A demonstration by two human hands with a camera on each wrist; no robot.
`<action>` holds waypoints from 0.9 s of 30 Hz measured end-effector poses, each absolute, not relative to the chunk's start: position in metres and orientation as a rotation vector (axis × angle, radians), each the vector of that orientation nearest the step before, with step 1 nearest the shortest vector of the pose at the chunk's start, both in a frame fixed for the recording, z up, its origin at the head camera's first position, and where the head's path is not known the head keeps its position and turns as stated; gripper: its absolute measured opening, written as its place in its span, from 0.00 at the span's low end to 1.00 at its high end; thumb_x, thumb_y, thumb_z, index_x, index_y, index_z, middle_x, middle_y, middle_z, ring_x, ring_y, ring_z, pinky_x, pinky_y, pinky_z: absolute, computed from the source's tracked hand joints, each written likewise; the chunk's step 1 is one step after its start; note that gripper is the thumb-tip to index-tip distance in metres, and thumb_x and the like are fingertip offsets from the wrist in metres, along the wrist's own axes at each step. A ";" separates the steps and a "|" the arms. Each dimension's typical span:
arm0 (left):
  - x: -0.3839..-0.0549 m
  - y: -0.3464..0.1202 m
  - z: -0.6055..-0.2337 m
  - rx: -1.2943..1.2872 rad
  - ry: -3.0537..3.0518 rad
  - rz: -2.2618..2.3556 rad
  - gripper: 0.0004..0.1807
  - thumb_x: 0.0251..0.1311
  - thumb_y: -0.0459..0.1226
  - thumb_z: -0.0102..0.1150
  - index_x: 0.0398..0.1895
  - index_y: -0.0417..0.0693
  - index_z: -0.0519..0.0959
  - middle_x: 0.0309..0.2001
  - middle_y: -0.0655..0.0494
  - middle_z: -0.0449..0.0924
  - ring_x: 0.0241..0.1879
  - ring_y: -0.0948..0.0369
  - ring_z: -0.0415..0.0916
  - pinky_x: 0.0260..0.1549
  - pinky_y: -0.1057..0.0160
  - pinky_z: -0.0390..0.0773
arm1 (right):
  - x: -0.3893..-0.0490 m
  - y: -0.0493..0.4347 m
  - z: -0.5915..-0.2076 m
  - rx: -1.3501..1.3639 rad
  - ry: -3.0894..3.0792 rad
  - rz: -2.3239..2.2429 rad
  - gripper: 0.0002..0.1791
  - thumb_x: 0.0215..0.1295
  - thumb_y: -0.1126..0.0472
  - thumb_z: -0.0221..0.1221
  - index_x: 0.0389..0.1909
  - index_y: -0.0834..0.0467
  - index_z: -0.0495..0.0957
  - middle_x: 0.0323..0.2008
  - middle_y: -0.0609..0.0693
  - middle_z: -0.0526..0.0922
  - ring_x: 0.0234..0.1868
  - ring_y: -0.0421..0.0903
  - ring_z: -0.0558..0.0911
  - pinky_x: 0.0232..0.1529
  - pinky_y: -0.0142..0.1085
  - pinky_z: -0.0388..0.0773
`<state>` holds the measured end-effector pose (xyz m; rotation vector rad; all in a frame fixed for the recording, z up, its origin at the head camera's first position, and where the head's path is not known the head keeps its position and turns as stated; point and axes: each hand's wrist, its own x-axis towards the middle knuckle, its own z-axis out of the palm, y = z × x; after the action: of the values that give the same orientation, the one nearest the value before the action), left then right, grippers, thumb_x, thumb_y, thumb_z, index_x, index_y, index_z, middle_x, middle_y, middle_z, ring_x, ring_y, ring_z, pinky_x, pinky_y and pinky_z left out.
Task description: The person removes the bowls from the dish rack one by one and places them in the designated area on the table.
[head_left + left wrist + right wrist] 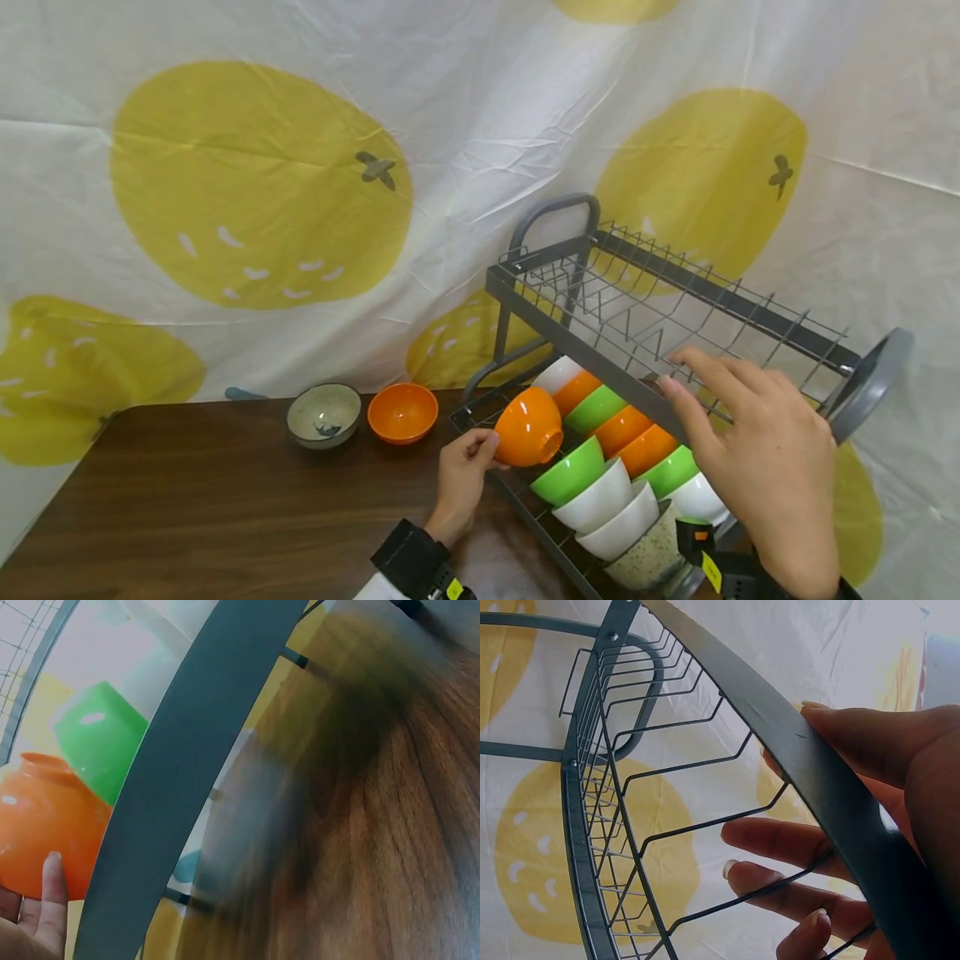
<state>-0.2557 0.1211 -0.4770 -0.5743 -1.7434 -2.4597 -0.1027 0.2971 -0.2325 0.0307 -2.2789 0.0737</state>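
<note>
My left hand pinches an orange bowl by its rim. The bowl is tilted on its side, its foot toward the right, at the left front of the dish rack's lower tier. In the left wrist view the orange bowl is partly hidden behind the rack's dark rail, near a green bowl. My right hand is at the front rail of the upper tier, fingers spread; the right wrist view shows its fingers beyond the rail. Whether they press on it is unclear.
Tilted bowls fill the lower tier in rows: green, white, orange and a speckled one. A grey patterned bowl and another orange bowl stand on the wooden table. A lemon-print cloth hangs behind.
</note>
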 end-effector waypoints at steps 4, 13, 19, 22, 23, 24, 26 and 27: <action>-0.247 0.108 -0.462 -0.466 -1.686 -2.464 0.11 0.57 0.36 0.55 0.34 0.33 0.77 0.29 0.43 0.77 0.23 0.48 0.76 0.30 0.57 0.77 | -0.102 0.296 -0.233 0.036 -2.273 0.075 0.19 0.54 0.47 0.60 0.46 0.48 0.78 0.37 0.51 0.81 0.32 0.53 0.76 0.24 0.51 0.70; -0.247 0.077 -0.445 -0.448 -1.686 -2.364 0.09 0.57 0.33 0.54 0.34 0.31 0.76 0.27 0.38 0.76 0.26 0.44 0.75 0.32 0.58 0.77 | -0.102 0.295 -0.232 0.063 -2.242 0.088 0.18 0.53 0.49 0.62 0.45 0.49 0.79 0.37 0.51 0.81 0.30 0.52 0.76 0.24 0.50 0.69; -0.249 0.052 -0.430 -0.486 -1.768 -2.255 0.08 0.56 0.29 0.54 0.35 0.29 0.75 0.31 0.36 0.77 0.30 0.42 0.76 0.34 0.58 0.77 | -0.103 0.296 -0.232 0.043 -2.267 0.073 0.19 0.53 0.49 0.61 0.47 0.48 0.78 0.37 0.52 0.81 0.31 0.53 0.76 0.23 0.50 0.69; -0.258 0.041 -0.436 -0.514 -1.880 -2.011 0.07 0.55 0.31 0.56 0.36 0.35 0.77 0.30 0.42 0.79 0.29 0.48 0.77 0.30 0.64 0.76 | -0.104 0.296 -0.233 0.038 -2.274 0.071 0.19 0.53 0.48 0.61 0.47 0.48 0.78 0.38 0.52 0.81 0.31 0.53 0.76 0.22 0.51 0.69; -0.262 0.038 -0.439 -0.519 -1.913 -1.912 0.07 0.55 0.32 0.57 0.35 0.38 0.78 0.30 0.45 0.79 0.29 0.51 0.77 0.29 0.65 0.76 | -0.104 0.297 -0.233 0.038 -2.275 0.070 0.19 0.53 0.48 0.61 0.47 0.48 0.78 0.38 0.51 0.81 0.31 0.53 0.76 0.22 0.51 0.69; -0.266 0.036 -0.442 -0.528 -1.933 -1.823 0.06 0.54 0.33 0.58 0.35 0.40 0.79 0.31 0.48 0.80 0.29 0.54 0.77 0.28 0.66 0.76 | -0.103 0.297 -0.233 0.037 -2.274 0.070 0.19 0.53 0.48 0.61 0.47 0.48 0.78 0.38 0.51 0.81 0.31 0.53 0.76 0.22 0.51 0.69; -0.273 0.031 -0.448 -0.542 -1.953 -1.643 0.06 0.52 0.33 0.59 0.34 0.44 0.79 0.31 0.52 0.80 0.30 0.58 0.77 0.26 0.66 0.75 | -0.103 0.296 -0.233 0.035 -2.273 0.071 0.19 0.53 0.48 0.60 0.47 0.48 0.78 0.38 0.51 0.81 0.31 0.53 0.75 0.22 0.51 0.69; -0.277 0.029 -0.450 -0.556 -1.953 -1.562 0.06 0.51 0.33 0.60 0.34 0.44 0.79 0.31 0.53 0.80 0.30 0.59 0.77 0.25 0.65 0.75 | -0.103 0.296 -0.233 0.034 -2.273 0.072 0.19 0.53 0.48 0.60 0.47 0.48 0.78 0.38 0.51 0.81 0.31 0.53 0.75 0.22 0.50 0.69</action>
<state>-0.2766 0.0288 -0.4503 -0.5560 -1.9529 -1.5617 -0.1032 0.2963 -0.2328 0.0338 -2.2727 0.0720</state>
